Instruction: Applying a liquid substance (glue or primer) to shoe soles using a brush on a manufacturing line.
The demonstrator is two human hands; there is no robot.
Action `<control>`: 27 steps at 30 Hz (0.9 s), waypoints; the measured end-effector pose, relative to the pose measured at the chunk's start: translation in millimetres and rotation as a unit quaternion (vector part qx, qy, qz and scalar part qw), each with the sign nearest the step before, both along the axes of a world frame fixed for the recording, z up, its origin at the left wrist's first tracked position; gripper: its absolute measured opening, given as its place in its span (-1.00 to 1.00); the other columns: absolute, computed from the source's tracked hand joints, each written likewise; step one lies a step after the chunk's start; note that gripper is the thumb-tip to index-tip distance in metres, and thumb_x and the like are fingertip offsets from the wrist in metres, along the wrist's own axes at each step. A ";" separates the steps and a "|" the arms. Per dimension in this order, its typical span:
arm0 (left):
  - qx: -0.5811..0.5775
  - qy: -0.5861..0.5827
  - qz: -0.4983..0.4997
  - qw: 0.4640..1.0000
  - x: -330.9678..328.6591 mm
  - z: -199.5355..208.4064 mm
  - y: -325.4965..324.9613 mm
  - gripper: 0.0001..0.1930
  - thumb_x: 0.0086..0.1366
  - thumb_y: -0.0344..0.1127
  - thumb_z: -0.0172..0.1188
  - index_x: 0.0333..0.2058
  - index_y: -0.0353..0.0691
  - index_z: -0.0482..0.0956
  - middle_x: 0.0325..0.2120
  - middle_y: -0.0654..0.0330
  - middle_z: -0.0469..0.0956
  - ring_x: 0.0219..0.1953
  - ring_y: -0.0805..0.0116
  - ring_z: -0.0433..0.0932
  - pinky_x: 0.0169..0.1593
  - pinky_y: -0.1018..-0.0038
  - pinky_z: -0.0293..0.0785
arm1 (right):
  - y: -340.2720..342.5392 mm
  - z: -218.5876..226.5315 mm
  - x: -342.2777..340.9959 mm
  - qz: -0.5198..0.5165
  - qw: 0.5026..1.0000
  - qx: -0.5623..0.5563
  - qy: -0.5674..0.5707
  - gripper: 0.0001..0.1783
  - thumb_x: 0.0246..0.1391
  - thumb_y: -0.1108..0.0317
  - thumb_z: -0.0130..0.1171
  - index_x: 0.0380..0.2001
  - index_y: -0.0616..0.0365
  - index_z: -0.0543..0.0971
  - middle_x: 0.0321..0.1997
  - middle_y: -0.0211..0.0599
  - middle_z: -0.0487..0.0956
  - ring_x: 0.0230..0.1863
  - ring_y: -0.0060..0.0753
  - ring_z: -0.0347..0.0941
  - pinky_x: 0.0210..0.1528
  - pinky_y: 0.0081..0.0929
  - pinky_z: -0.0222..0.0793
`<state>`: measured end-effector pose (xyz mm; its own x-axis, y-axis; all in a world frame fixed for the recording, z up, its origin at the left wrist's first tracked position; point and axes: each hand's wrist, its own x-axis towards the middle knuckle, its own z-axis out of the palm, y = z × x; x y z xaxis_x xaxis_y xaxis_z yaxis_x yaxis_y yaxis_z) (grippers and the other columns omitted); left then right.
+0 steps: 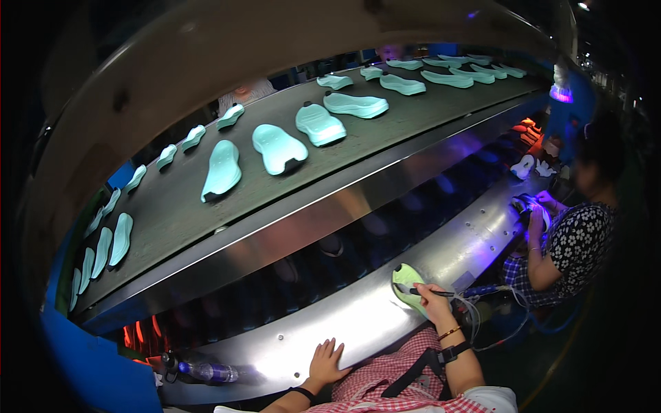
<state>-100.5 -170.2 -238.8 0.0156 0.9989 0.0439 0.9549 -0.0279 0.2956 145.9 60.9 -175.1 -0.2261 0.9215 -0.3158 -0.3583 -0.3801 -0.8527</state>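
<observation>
My right hand (432,303) grips a slim black-handled brush (410,290), its tip on a pale green shoe sole (405,276). The sole lies on the curved metal ledge (344,310) in front of me, its lower part partly hidden by my hand. Thin clear tubes (474,313) and a blue fitting (482,291) hang just right of that hand. With fingers spread, my left hand (328,362) rests flat on the ledge's near edge and holds nothing.
Beyond the ledge, a dark conveyor belt (165,220) carries several mint-green soles (277,148). Orange heater glow (141,336) shows at the lower left, near a bottle (210,372). At right, a co-worker's hands (537,217) hold a shoe under purple light.
</observation>
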 end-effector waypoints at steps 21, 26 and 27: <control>-0.078 0.098 -0.016 0.992 9.5 -10.1 9.7 -0.17 -0.18 0.14 0.17 -0.01 -0.33 0.21 0.04 -0.24 0.07 0.13 -0.15 -0.05 0.16 0.02 -0.22 | 11.9 12.7 51.9 0.076 0.996 0.037 0.035 -0.92 -0.06 0.47 0.10 -0.50 0.28 0.49 -0.18 -0.18 0.49 -0.55 -0.76 0.20 -0.50 -0.85 0.12; -0.082 0.089 -0.027 0.992 9.1 -12.2 15.0 -0.20 -0.13 0.20 0.11 0.02 -0.22 0.21 0.05 -0.16 0.09 0.13 -0.10 0.00 0.16 0.04 -0.17 | 19.2 11.7 51.8 0.080 0.992 -0.037 0.094 -0.95 -0.04 0.51 0.05 -0.48 0.27 0.46 -0.26 -0.15 0.50 -0.63 -0.71 0.20 -0.53 -0.78 0.18; -0.084 0.091 -0.032 0.992 9.0 -12.2 16.2 -0.20 -0.12 0.21 0.10 0.02 -0.21 0.21 0.05 -0.16 0.10 0.12 -0.09 0.01 0.16 0.04 -0.17 | 21.1 10.8 49.9 0.091 0.993 -0.020 0.069 -0.92 -0.01 0.48 0.03 -0.50 0.27 0.46 -0.27 -0.14 0.51 -0.64 -0.71 0.21 -0.53 -0.78 0.19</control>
